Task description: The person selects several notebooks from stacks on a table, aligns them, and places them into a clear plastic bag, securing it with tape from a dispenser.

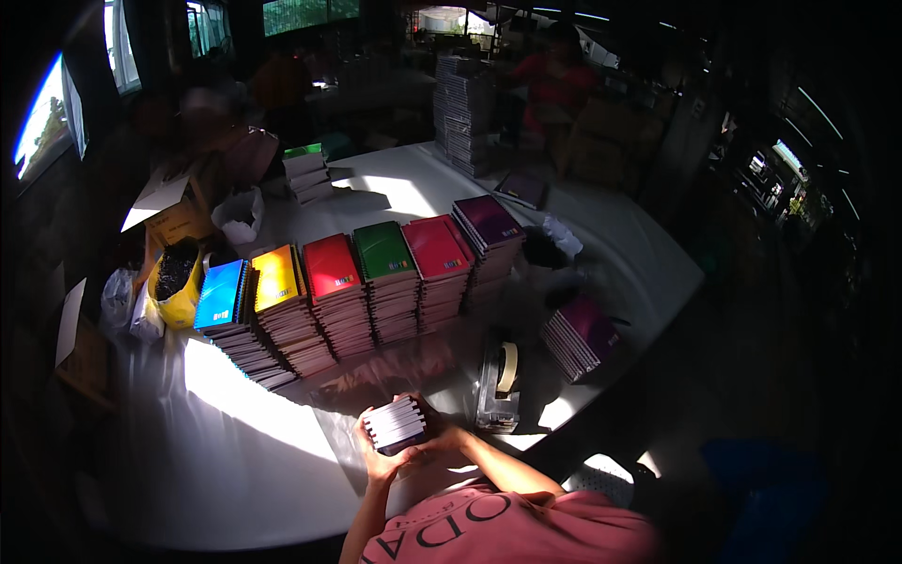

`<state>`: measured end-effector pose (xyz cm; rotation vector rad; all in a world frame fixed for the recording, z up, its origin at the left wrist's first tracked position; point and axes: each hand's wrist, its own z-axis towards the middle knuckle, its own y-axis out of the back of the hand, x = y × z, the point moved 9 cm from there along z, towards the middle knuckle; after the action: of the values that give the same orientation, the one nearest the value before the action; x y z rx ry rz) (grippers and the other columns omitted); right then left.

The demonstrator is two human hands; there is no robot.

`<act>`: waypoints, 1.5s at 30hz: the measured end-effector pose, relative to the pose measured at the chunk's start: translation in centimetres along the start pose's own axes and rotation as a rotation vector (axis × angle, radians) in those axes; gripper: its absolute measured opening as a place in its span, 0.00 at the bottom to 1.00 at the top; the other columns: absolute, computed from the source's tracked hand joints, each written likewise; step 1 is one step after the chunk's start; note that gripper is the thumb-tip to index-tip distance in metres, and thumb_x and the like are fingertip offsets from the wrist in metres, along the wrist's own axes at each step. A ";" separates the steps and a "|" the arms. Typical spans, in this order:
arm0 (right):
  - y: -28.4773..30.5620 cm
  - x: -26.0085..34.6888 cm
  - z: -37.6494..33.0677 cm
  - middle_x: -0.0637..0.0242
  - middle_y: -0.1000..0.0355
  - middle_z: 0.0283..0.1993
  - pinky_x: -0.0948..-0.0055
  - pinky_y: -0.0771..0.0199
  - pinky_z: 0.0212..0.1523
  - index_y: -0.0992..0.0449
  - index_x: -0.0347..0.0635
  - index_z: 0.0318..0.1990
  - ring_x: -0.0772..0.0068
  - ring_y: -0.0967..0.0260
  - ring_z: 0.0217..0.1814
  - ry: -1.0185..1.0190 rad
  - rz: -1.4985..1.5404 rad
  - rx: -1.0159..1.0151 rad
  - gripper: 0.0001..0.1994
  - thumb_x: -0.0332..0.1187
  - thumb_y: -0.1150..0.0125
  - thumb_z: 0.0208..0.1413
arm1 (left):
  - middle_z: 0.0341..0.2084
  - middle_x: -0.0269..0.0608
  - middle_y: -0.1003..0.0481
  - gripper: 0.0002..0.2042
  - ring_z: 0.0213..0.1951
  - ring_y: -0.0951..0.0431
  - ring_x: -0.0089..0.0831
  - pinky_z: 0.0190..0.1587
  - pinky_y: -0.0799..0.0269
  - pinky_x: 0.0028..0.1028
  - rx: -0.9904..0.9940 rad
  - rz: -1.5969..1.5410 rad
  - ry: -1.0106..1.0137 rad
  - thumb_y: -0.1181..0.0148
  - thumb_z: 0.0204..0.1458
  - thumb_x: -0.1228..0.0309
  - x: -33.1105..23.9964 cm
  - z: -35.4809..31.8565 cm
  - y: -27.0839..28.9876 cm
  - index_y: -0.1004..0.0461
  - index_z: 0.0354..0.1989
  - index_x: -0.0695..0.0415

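Near the table's front edge I hold a small stack of spiral notebooks (396,423), its white page edges and dark bindings facing up. My left hand (378,459) grips its left and near side, and my right hand (440,436) closes round its right side. Just beyond, a row of tall notebook stacks crosses the table: blue (222,296), yellow (278,274), red (331,265), green (382,251), pinkish red (438,246) and purple (487,224). To the right of my hands stands a tape dispenser (498,390) with a pale roll.
A smaller purple notebook pile (581,338) lies near the right edge of the white table (235,470). Another tall stack (462,117) rises at the back. At left are a yellow bag (178,291) and cardboard boxes (183,221). A person in red (554,80) is at the far side.
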<state>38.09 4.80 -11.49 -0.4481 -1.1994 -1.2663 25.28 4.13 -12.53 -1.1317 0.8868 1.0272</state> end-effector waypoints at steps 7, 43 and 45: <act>-0.8 -0.5 -0.2 0.64 0.44 0.58 0.68 0.44 0.63 0.47 0.44 0.61 0.67 0.45 0.63 -0.127 0.369 -0.080 0.50 0.36 0.20 0.27 | 0.48 0.43 0.37 0.52 0.51 0.35 0.34 0.54 0.37 0.34 -0.059 0.128 -0.065 0.19 0.20 0.61 -1.1 -0.2 0.5 0.45 0.58 0.60; 3.7 -4.1 2.5 0.59 0.23 0.40 0.68 0.25 0.45 0.23 0.35 0.43 0.68 0.25 0.40 -0.918 0.556 -0.121 0.25 0.33 0.23 0.33 | 0.65 0.58 0.54 0.37 0.67 0.54 0.48 0.58 0.61 0.67 0.047 1.379 0.401 0.50 0.53 0.48 2.2 -3.5 6.9 0.50 0.66 0.59; 3.0 -5.0 2.5 0.58 0.23 0.40 0.68 0.25 0.45 0.23 0.34 0.42 0.68 0.25 0.40 -0.986 0.480 -0.067 0.26 0.34 0.23 0.32 | 0.66 0.53 0.54 0.36 0.68 0.56 0.46 0.59 0.65 0.67 0.015 1.495 0.364 0.51 0.54 0.49 2.2 -4.4 6.3 0.49 0.65 0.58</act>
<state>40.42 10.16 -13.86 -1.4222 -1.7018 -0.6392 19.65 0.86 -17.26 -0.4846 2.1411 1.9825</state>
